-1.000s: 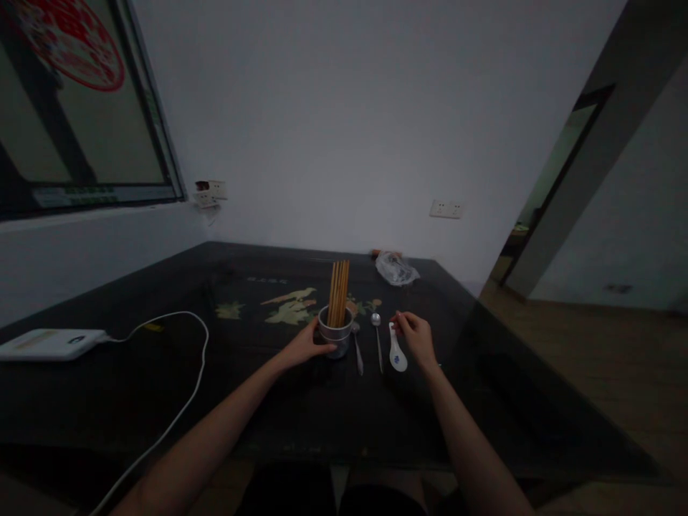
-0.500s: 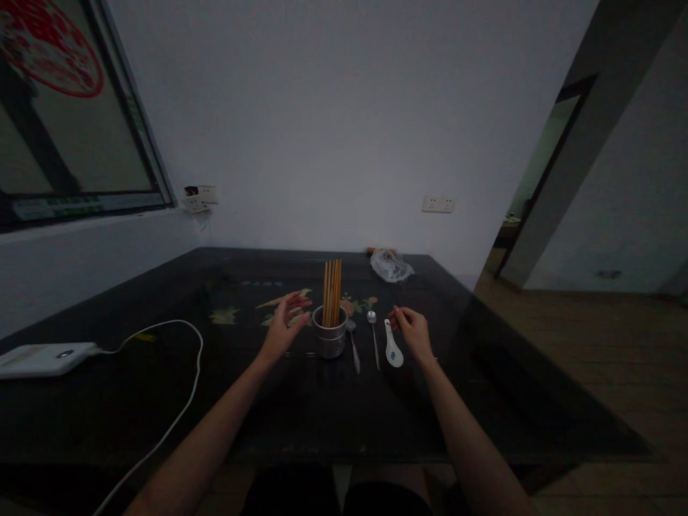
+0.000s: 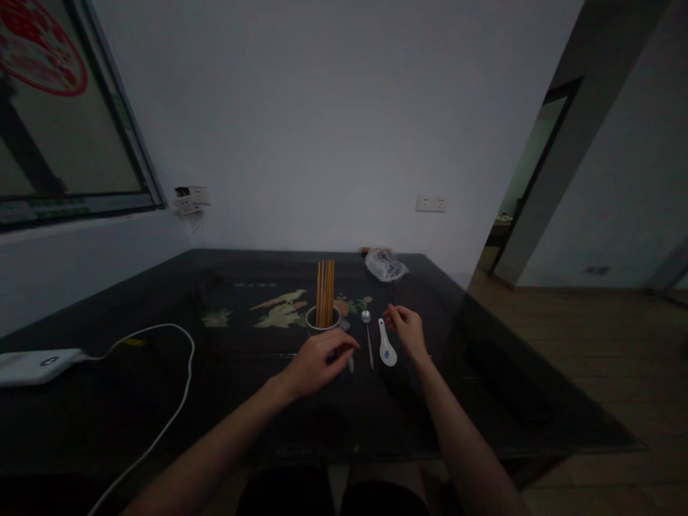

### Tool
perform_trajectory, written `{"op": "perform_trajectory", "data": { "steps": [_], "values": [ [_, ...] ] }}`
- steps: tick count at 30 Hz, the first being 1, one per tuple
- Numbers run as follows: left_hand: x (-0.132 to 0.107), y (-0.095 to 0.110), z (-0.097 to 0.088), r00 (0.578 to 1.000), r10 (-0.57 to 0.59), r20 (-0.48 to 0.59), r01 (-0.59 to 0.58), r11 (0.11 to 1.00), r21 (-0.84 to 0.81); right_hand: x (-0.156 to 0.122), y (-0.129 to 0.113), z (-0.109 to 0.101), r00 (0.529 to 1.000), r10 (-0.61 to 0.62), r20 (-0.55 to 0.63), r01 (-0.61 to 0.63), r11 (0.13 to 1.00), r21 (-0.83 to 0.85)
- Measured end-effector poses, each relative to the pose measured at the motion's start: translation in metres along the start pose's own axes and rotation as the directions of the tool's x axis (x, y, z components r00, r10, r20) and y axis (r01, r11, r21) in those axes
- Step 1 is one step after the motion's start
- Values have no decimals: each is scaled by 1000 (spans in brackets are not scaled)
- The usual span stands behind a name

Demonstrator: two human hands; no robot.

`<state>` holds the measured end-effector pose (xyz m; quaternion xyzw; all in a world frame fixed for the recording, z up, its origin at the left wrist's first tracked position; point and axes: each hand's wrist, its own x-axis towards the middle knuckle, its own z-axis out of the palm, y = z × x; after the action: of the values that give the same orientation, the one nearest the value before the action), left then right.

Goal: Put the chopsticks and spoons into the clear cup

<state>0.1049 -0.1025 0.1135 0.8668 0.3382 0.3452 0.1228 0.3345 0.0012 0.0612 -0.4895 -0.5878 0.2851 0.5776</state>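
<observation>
My left hand [image 3: 322, 362] hovers in front of a metal cup [image 3: 309, 328], its fingers bent and the thumb held apart, with nothing visible in it. It hides most of the cup's front and the middle of a short metal spoon [image 3: 345, 326]. Wooden chopsticks [image 3: 325, 294] stand upright in the cup. Right of that lies a long-handled metal spoon [image 3: 368, 337], then a white ceramic spoon [image 3: 387, 351] with a blue mark on its bowl. My right hand [image 3: 407, 331] is beside the ceramic spoon's handle, fingers loosely curled with small gaps, holding nothing that I can see.
A crumpled clear plastic bag [image 3: 385, 266] lies at the back of the dark table [image 3: 258, 416]. On the left is a white power bank [image 3: 40, 365] with a white cable [image 3: 189, 373] trailing to the front edge. A wall [image 3: 301, 143] stands behind the table.
My left hand has moved right and nearer to me, from beside the cup to in front of it, over the short spoon. My right hand stays near the ceramic spoon. The view has shifted slightly.
</observation>
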Motion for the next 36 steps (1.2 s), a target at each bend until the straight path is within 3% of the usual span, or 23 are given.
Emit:
{"op": "perform_trajectory", "data": {
  "steps": [2,5,7,10,13,18,27,36],
  "values": [
    [7,6,13,982,-106,155,89,989,116,0,-1,0,1000,-4,1,4,1000,-8],
    [15,3,37,905,-300,300,167,901,399,0,-2,-1,1000,3,3,-3,1000,-10],
    [18,-2,51,854,-425,300,208,807,552,0,-3,-1,1000,3,6,-3,1000,-6],
    [20,-10,65,812,-531,243,273,712,647,1,-2,-1,1000,-9,18,9,1000,-2],
    [21,-15,70,802,-562,201,310,680,665,1,1,0,999,-21,38,22,1000,-13],
    [20,-15,69,785,-579,221,306,672,674,1,2,1,998,-28,60,29,999,-25],
    [11,3,59,780,-564,272,277,700,659,-2,-3,0,997,-27,72,31,998,-58],
    [36,-3,74,792,-571,216,295,667,684,-1,-2,0,996,-8,83,10,1000,-20]
  ]
}}
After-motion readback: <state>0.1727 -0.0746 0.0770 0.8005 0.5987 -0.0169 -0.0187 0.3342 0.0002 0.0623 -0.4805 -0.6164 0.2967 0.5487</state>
